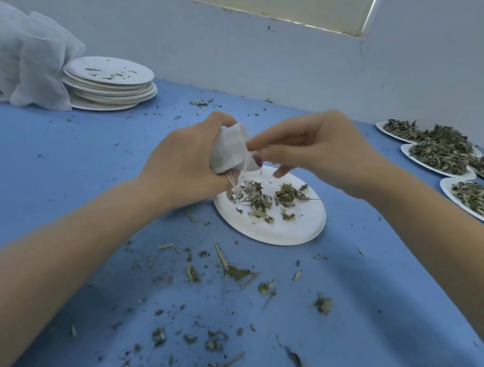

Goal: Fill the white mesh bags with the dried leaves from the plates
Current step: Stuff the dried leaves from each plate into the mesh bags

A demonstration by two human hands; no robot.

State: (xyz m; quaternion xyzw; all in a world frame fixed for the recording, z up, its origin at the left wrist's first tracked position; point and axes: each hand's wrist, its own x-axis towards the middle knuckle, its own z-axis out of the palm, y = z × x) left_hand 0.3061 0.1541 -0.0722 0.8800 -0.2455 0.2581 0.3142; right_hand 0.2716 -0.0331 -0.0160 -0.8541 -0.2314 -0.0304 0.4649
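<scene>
Left hand [182, 160] grips mesh bag [229, 148]; right hand [309, 149] pinches its mouth above the plate [296, 229]; keep mouth wide over leaves [258, 199].

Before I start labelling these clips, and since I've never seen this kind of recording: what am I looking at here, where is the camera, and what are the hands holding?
No machine here: a person works with bare hands, and the single picture comes from a camera worn on their head, looking down at a blue table. The left hand grips a small white mesh bag; the right hand pinches at its mouth with the fingers. Below them sits a white paper plate with a few dried leaves. Far left is a stack of used plates beside a heap of white mesh fabric. Far right are full plates of leaves. Loose leaf crumbs litter the table.
</scene>
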